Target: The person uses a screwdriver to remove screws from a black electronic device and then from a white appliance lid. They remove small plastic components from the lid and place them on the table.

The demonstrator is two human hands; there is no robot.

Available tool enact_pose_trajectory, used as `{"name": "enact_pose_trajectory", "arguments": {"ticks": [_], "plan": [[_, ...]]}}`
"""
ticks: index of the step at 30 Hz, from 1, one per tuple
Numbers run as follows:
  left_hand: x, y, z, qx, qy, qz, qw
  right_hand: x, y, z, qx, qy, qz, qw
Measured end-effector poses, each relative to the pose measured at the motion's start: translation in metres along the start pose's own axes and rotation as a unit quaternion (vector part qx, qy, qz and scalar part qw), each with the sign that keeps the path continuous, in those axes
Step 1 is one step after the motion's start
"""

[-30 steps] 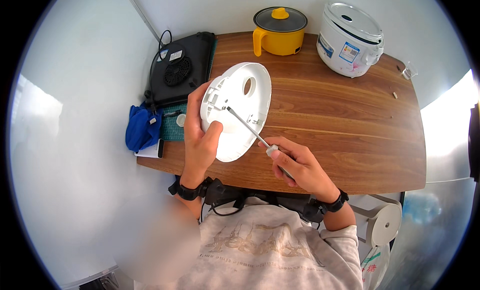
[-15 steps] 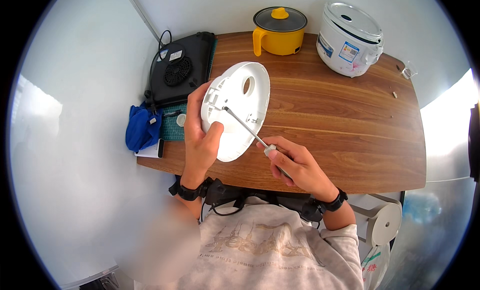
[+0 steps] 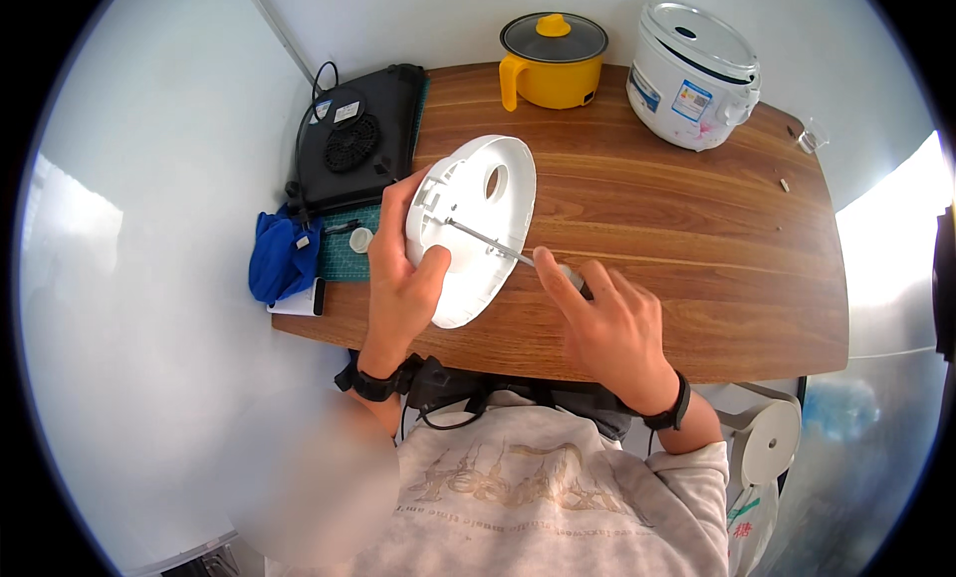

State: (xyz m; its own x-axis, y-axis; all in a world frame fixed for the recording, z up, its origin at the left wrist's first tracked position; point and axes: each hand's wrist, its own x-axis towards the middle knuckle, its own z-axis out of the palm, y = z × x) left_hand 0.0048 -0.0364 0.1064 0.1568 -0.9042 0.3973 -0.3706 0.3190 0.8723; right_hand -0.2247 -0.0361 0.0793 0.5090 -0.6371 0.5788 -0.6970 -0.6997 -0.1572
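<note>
left hand: grasping the round white plastic appliance cover by its left rim, thumb across the face, fingers behind it
cover: tilted up on edge over the near-left part of the brown wooden table, oval hole near its top
right hand: fingers closed round the handle of the slim metal-shaft screwdriver, index finger stretched along it
screwdriver: shaft runs up-left, tip touching the cover's upper-left inner face
left of cover: black flat induction cooker upside down, blue cloth at table edge, green cutting mat between them
far edge: yellow pot with dark lid, white rice cooker just beside it
wrists: black band on each
</note>
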Motion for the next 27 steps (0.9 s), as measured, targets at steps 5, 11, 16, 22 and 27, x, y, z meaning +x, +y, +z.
{"name": "enact_pose_trajectory", "arguments": {"ticks": [5,11,16,22,27], "plan": [[-0.002,0.0,0.0,-0.018,-0.01,-0.033,0.999,0.008,0.014,0.0,-0.144,0.079,-0.071,0.984],[0.001,0.001,-0.002,-0.064,0.015,-0.014,0.998,0.007,0.019,0.015,0.065,0.065,0.001,0.996],[0.001,0.003,0.003,-0.065,0.015,0.002,0.998,0.008,0.004,0.018,0.535,-0.05,0.186,0.823],[-0.001,0.007,0.009,-0.054,-0.001,0.008,0.999,0.018,0.004,0.032,0.627,-0.131,0.292,0.71],[-0.002,0.003,0.009,-0.054,0.006,0.008,0.998,0.017,-0.003,0.025,0.667,-0.161,0.269,0.676]]}}
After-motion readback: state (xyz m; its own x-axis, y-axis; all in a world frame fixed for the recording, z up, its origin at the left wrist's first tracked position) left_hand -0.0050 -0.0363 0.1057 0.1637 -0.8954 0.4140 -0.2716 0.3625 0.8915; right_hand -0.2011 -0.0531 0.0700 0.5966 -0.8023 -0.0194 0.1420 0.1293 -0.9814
